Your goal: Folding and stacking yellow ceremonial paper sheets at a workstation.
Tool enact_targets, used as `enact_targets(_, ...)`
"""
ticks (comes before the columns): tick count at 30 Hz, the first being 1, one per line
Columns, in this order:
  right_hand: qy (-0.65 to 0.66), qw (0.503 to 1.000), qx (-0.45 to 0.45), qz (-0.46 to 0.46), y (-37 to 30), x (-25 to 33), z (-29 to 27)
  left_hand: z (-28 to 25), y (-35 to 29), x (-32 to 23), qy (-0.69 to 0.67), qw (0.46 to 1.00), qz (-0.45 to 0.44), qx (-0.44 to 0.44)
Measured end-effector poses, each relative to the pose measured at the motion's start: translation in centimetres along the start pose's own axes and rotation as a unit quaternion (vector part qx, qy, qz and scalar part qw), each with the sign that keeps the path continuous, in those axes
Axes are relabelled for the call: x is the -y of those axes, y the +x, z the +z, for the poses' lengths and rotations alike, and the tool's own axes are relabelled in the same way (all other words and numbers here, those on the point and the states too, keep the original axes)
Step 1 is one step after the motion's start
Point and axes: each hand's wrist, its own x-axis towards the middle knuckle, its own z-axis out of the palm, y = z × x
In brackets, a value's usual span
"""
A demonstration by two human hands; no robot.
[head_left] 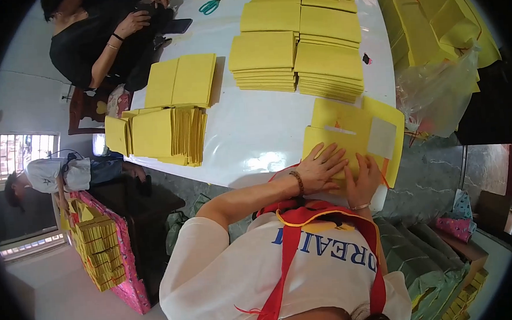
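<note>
I see the yellow folded sheet (347, 138) lying at the near edge of the white surface (254, 131), directly under both hands. My left hand (321, 167) lies flat on it, fingers spread, grip released, pressing down rather than grasping. My right hand (362, 180) rests just beside it on the same sheet, palm down, also open. Both forearms come in bent from below. Farther across the surface stand stacks of yellow sheets (297, 59); green scissors (213, 4) lie beyond them.

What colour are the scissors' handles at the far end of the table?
Green, or teal; the scissors show in the head view.
</note>
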Motion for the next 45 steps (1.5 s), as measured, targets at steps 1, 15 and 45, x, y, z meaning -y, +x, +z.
enact_targets(1, -0.151, 0.983, -0.047, -0.09, -0.3, 0.8, -0.5, 0.2, 0.0, 0.1, 0.0, 1.0, 0.0, 0.001)
enact_targets(15, -0.219, 0.938, 0.152, -0.222, -3.4, -3.0, 1.0, 0.3, -0.1, 0.6, -0.027, 0.999, 0.005, -0.028)
enact_targets(45, 0.386, 0.918, -0.043, 0.079, -1.4, -3.6, -1.4, -6.2, -2.0, 3.5, 0.092, 0.969, -0.031, -0.226)
